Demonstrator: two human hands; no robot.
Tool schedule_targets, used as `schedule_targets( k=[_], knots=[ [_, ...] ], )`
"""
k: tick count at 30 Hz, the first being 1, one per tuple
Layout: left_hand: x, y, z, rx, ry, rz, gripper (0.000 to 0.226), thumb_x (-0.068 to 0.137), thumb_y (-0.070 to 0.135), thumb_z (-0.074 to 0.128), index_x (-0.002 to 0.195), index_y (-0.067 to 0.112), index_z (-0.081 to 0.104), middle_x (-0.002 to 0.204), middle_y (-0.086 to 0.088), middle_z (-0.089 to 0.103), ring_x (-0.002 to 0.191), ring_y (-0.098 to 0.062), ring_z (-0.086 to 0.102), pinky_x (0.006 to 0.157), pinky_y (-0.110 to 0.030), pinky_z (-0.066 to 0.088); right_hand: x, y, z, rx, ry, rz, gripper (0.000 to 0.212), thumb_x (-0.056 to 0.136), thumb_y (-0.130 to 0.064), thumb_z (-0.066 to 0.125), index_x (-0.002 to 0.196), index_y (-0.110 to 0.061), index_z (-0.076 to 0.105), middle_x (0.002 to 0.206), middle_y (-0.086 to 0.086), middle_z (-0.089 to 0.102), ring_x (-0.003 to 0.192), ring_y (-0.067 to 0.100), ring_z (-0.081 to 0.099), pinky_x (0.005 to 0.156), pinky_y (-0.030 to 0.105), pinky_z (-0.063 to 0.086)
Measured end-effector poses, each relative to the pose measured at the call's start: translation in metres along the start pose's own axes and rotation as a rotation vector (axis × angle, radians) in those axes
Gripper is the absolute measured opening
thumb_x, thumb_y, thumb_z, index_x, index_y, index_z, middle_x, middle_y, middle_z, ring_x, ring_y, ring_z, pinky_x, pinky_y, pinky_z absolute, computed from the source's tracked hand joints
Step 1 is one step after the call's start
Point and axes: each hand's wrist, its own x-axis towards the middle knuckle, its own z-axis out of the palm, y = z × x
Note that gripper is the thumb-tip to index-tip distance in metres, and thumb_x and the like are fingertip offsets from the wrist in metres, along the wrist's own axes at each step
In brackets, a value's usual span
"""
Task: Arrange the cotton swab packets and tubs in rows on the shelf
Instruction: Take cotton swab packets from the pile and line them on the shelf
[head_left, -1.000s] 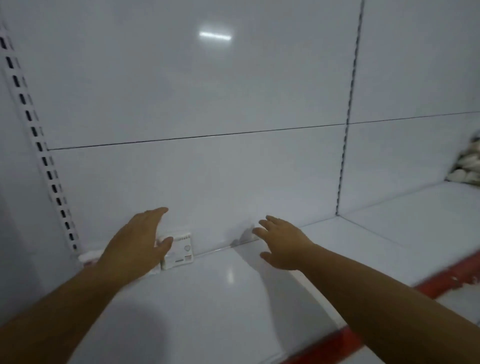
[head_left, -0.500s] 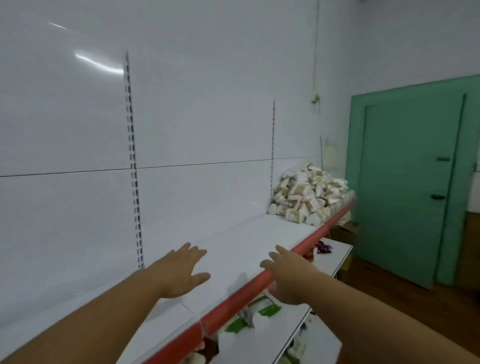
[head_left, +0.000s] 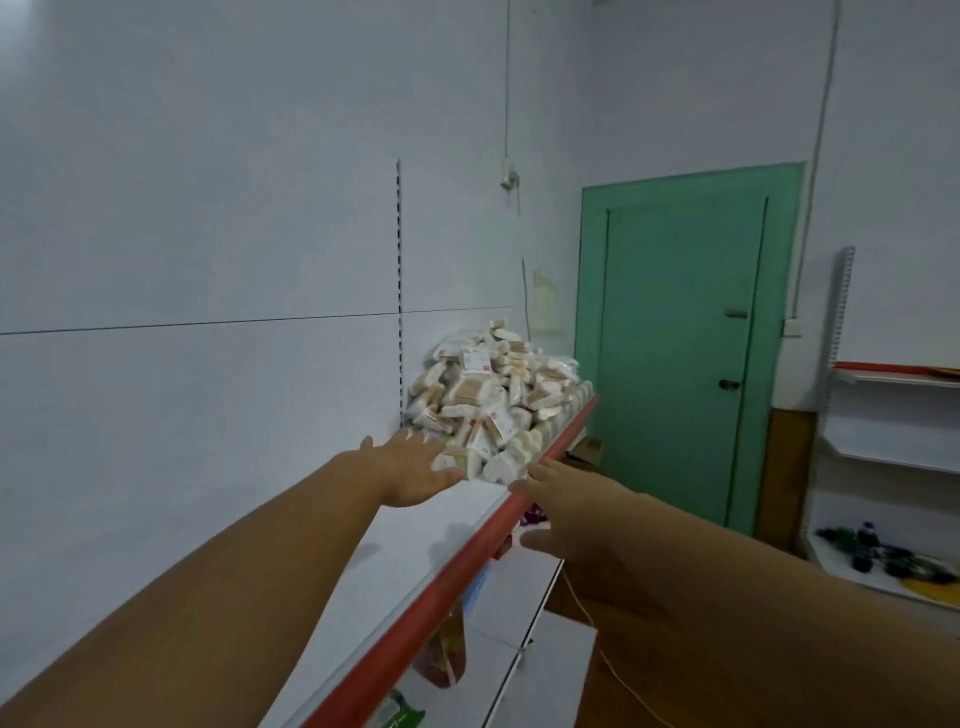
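1. The left hand (head_left: 415, 473) lies flat and palm down with its fingers spread, holding nothing. Its fingertips are at the near foot of the loose heap of pale plastic-wrapped cotton swab packets (head_left: 483, 400). I cannot tell whether they touch the nearest packet.
2. The right hand (head_left: 558, 512) is also spread and empty. It hangs on the near side of the heap, out past its front edge and off the board.
3. The heap sits piled against the white back panel (head_left: 208, 389). Rounded white pieces line its front, and I cannot tell whether they are tubs or packets.
4. On the near side of the heap runs the white shelf board (head_left: 415, 540), with the red edge strip (head_left: 441, 582) along its front. This is where rows could go.
5. The step in hand looks like taking the first packets from the heap. It would go best by lifting from the near foot or the top, one or two per hand, rather than raking, since the wrappers look slippery and loosely stacked.
6. Pulling from the bottom may bring the slope of the heap down over its front, so a cupped right hand there would guard it.
7. Beyond the heap stands a green panelled door (head_left: 675, 338), and below the heap is a lower white shelf (head_left: 519, 597).
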Motion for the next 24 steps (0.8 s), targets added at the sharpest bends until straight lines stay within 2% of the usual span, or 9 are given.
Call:
schedule_targets(
  k=[3,5,9,12,16,21,24],
  knots=[
    [0.065,0.004,-0.010,-0.064,0.054,0.043,0.069,0.094,0.066,0.025,0.149,0.025,0.027,0.158,0.000,0.024,0.145,-0.022,0.020,0.114,-0.050,0.016,0.041,0.044,-0.006,0.055,0.043,0.068,0.069,0.091,-0.054,0.048,0.149,-0.027,0.022,0.155,0.003,0.025,0.142,0.024,0.023,0.115,0.045,0.026],
    [0.102,0.010,-0.015,-0.103,0.097,0.083,0.066,0.095,0.064,0.028,0.146,0.023,0.033,0.155,-0.002,0.030,0.143,-0.023,0.026,0.113,-0.045,0.025,0.062,0.071,-0.002,0.088,0.077,0.082,0.066,0.092,-0.052,0.048,0.148,-0.027,0.025,0.153,0.002,0.027,0.141,0.024,0.025,0.114,0.044,0.028],
    [0.161,0.026,-0.009,-0.129,0.097,0.116,0.067,0.096,0.060,0.033,0.150,0.021,0.025,0.156,-0.004,0.027,0.143,-0.023,0.024,0.112,-0.040,0.026,0.097,0.125,0.021,0.030,0.081,0.060,0.066,0.092,-0.052,0.047,0.149,-0.026,0.026,0.156,0.001,0.024,0.143,0.021,0.020,0.115,0.044,0.026],
    [0.200,0.036,-0.001,-0.200,0.133,0.123,0.066,0.096,0.057,0.039,0.151,0.024,0.025,0.156,-0.002,0.029,0.137,-0.018,0.037,0.106,-0.032,0.029,0.128,0.173,0.031,0.086,0.124,0.073,0.063,0.093,-0.048,0.048,0.148,-0.027,0.027,0.155,0.000,0.025,0.142,0.020,0.021,0.115,0.042,0.026],
    [0.247,0.050,0.005,-0.151,0.217,0.120,0.062,0.094,0.055,0.044,0.148,0.028,0.030,0.155,0.003,0.030,0.141,-0.015,0.029,0.110,-0.032,0.027,0.172,0.244,0.047,0.152,0.186,0.068,0.064,0.092,-0.046,0.052,0.148,-0.027,0.027,0.154,-0.001,0.026,0.141,0.019,0.023,0.115,0.042,0.027],
    [0.311,0.074,-0.016,-0.090,0.365,0.051,0.048,0.093,0.042,0.053,0.138,0.027,0.047,0.143,0.003,0.046,0.128,-0.014,0.044,0.098,-0.027,0.035,0.232,0.325,0.067,0.302,0.289,0.030,0.063,0.091,-0.044,0.052,0.147,-0.031,0.026,0.156,-0.004,0.023,0.140,0.019,0.025,0.113,0.040,0.030],
    [0.343,0.091,-0.019,-0.079,0.379,0.017,0.049,0.091,0.041,0.056,0.138,0.026,0.047,0.140,0.003,0.049,0.125,-0.013,0.047,0.097,-0.026,0.036,0.259,0.361,0.075,0.374,0.337,-0.003,0.067,0.089,-0.048,0.054,0.146,-0.032,0.026,0.155,-0.004,0.023,0.139,0.020,0.027,0.111,0.039,0.030]
  ],
)
